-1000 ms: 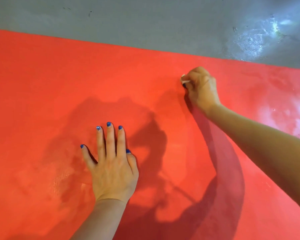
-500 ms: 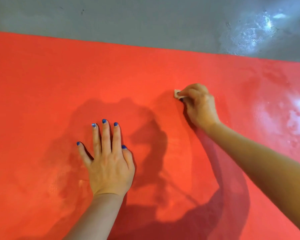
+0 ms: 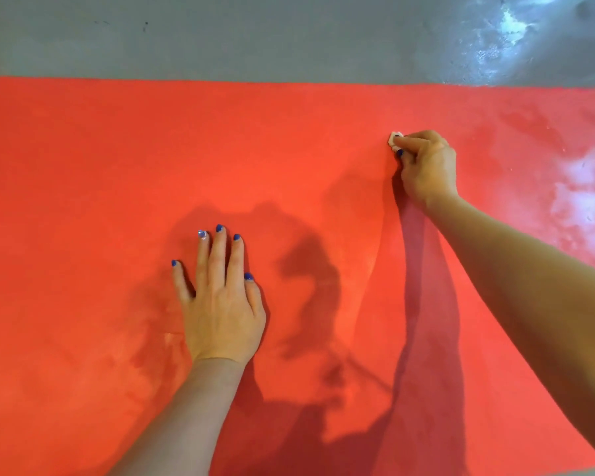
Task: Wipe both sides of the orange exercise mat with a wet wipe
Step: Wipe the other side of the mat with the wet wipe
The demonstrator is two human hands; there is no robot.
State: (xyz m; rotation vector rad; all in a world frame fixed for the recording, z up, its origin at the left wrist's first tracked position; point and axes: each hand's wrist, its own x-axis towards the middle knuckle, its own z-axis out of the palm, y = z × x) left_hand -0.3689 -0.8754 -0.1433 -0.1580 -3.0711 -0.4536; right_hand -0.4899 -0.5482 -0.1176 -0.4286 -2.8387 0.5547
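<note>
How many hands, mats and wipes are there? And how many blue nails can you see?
Hands: 2, the left hand and the right hand
Orange mat: 1
Wet wipe: 1
Blue nails showing: 6, five on the left hand, one on the right
Total: 10

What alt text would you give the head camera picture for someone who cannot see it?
A person's right hand pinches a small white wet wipe against an orange exercise mat near its far edge, while the left hand rests flat on the mat with straight fingers. The mat lies on a grey floor with shiny patches at the right.
</note>
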